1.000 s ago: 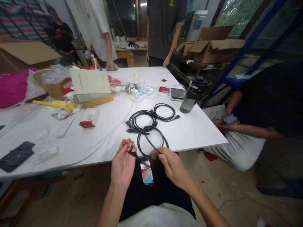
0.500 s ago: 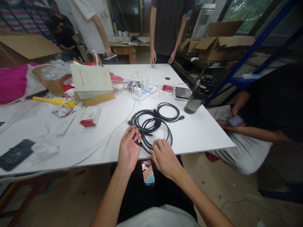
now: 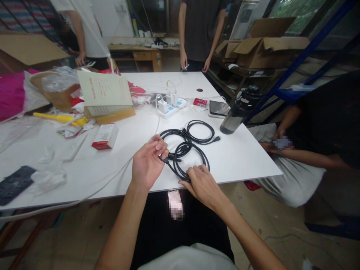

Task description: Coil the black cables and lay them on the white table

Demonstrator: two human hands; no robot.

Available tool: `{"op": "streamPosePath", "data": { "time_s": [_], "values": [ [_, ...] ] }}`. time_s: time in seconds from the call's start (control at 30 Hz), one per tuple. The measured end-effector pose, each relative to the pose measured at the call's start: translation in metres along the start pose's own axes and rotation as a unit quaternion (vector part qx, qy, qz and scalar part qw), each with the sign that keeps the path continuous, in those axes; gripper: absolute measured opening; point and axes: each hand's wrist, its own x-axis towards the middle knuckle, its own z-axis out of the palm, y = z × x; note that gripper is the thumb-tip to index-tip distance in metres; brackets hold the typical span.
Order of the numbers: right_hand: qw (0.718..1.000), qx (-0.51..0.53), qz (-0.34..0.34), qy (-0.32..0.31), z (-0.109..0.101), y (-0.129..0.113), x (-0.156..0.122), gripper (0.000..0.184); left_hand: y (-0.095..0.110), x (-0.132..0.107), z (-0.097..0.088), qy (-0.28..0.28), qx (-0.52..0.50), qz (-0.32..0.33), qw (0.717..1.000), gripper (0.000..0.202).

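A coiled black cable (image 3: 206, 154) rests near the table's front edge. My left hand (image 3: 148, 163) is closed, its thumb and fingers pinching the plug end (image 3: 163, 159) of this cable. On the near side of the loop, my right hand (image 3: 204, 184) has its fingers curled over the strands, partly hiding them. Behind it lies another black cable coil (image 3: 170, 132), overlapped by the held one. Farther right, a third black coil (image 3: 200, 121) lies flat with its plug (image 3: 217, 138) pointing right. A loose plug (image 3: 180, 160) shows between the coils.
A dark bottle (image 3: 234, 116) stands right, near a tablet-like device (image 3: 219, 108). White power strips (image 3: 170, 110) lie behind the coils. Leftward are a red-white box (image 3: 105, 137) and clutter. A phone (image 3: 175, 204) lies at my lap. People stand across the table; one sits right.
My left hand has shifted slightly left and up with the plug. My right hand and the held coil have moved a little right. Across the table, the person in white has moved left.
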Motion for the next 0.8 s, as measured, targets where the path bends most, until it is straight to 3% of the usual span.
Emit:
{"op": "streamPosePath", "data": {
  "time_s": [0.1,0.23,0.37,0.43,0.53,0.57,0.67,0.8],
  "values": [
    [0.999,0.033,-0.014,-0.007,-0.003,0.002,-0.001,0.040,0.003,0.003,0.007,-0.016,0.003,-0.009,1.000,0.013],
    [0.998,0.040,-0.043,0.019,-0.015,0.009,0.002,0.032,0.010,0.004,0.015,-0.044,0.024,0.000,0.999,0.011],
    [0.991,-0.007,-0.051,0.121,-0.026,0.028,0.026,0.032,0.016,0.020,0.017,-0.040,0.145,0.103,0.983,0.008],
    [0.986,-0.033,-0.052,0.158,-0.023,0.039,0.049,0.031,0.013,0.037,0.011,-0.019,0.262,0.188,0.947,0.017],
    [0.988,-0.050,-0.066,0.133,-0.002,0.054,0.088,0.035,0.003,0.073,-0.013,0.033,0.446,0.303,0.841,0.034],
    [0.990,-0.048,-0.073,0.108,0.007,0.058,0.100,0.037,-0.001,0.085,-0.024,0.047,0.494,0.311,0.811,0.036],
    [0.995,-0.016,-0.098,0.028,0.036,0.069,0.125,0.043,-0.008,0.113,-0.061,0.103,0.580,0.274,0.761,0.033],
    [0.996,0.049,-0.077,0.002,0.058,0.080,0.130,0.052,-0.012,0.123,-0.097,0.093,0.667,0.257,0.694,0.029]
  ]
}}
